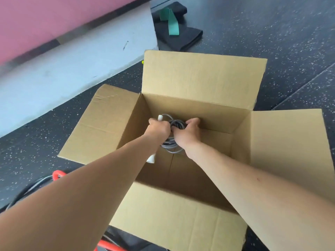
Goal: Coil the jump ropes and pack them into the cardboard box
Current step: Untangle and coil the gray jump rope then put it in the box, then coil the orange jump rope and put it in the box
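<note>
**Packing step, head view.** An open cardboard box [203, 75] stands on the speckled floor [272, 33] with its four flaps folded outward. Both forearms reach into it.

- **Hands:** The left hand [159, 128] is curled round a coiled grey jump rope [171, 146] next to one white handle [160, 117]. A second white handle [150, 159] projects below the left wrist. The right hand [186, 132] grips the same coil from the right, fingers closed over the loops.
- **Position:** The coil lies inside the box, toward its far wall. Whether it touches the bottom cannot be told. No other rope shows in the box.
- **Judged stage:** Placing a coiled rope.
- **Next move:** This calls for laying the coil flat and releasing it without springing the loops. The hands would then turn to the red rope [57, 174] and black rope [30, 187] on the floor at near left.
</note>
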A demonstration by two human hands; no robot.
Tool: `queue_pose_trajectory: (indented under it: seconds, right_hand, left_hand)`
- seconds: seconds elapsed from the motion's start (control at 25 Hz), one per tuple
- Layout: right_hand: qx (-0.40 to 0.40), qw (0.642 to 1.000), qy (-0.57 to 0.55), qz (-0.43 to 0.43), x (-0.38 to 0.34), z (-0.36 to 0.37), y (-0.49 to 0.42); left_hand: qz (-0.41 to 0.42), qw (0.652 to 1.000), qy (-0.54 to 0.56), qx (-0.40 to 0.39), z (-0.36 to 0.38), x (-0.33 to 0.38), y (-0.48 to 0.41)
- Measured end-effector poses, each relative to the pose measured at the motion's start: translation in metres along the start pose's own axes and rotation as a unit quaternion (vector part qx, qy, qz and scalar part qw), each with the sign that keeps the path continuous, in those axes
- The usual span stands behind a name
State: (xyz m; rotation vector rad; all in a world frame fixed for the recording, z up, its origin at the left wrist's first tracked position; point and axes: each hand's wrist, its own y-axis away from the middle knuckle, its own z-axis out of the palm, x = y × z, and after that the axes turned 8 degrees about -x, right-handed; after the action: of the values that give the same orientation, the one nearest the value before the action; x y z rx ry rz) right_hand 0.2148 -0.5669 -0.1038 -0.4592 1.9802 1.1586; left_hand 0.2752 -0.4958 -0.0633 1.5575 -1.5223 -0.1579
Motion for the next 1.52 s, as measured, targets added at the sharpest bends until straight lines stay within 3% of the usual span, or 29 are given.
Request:
queue_pose_trajectory:
  seconds: [0.16,0.36,0.6,0.76,0.96,1.16,1.32,1.52]
  right_hand:
    - [-0.019,0.997,-0.045,0.067,-0.004,0.012,-0.028]
    - [-0.072,0.996,0.06,0.005,-0.003,0.023,-0.028]
    - [-0.151,0.946,0.28,-0.067,-0.01,0.015,-0.018]
    - [-0.11,0.955,0.261,-0.093,-0.041,-0.005,0.041]
    - [-0.202,0.87,0.42,-0.161,-0.15,-0.021,0.161]
    - [-0.237,0.736,0.566,-0.285,-0.229,0.006,0.309]
    - [-0.249,0.71,0.564,-0.341,-0.186,0.056,0.381]
    - [-0.345,0.726,0.538,-0.255,-0.057,0.109,0.378]
  left_hand:
    - [0.001,0.993,-0.112,-0.032,-0.006,0.006,-0.013]
    - [-0.003,0.95,-0.308,-0.06,-0.006,-0.007,-0.018]
    - [0.029,0.951,-0.306,-0.041,-0.01,-0.012,0.008]
    - [0.126,0.955,-0.267,-0.036,-0.045,-0.003,0.073]
    - [0.183,0.939,-0.288,0.032,-0.147,-0.003,0.219]
    - [0.12,0.963,-0.227,0.084,-0.212,-0.074,0.348]
    - [0.072,0.972,-0.219,0.051,-0.205,-0.166,0.397]
    - [0.002,0.989,-0.147,0.024,-0.165,-0.268,0.385]
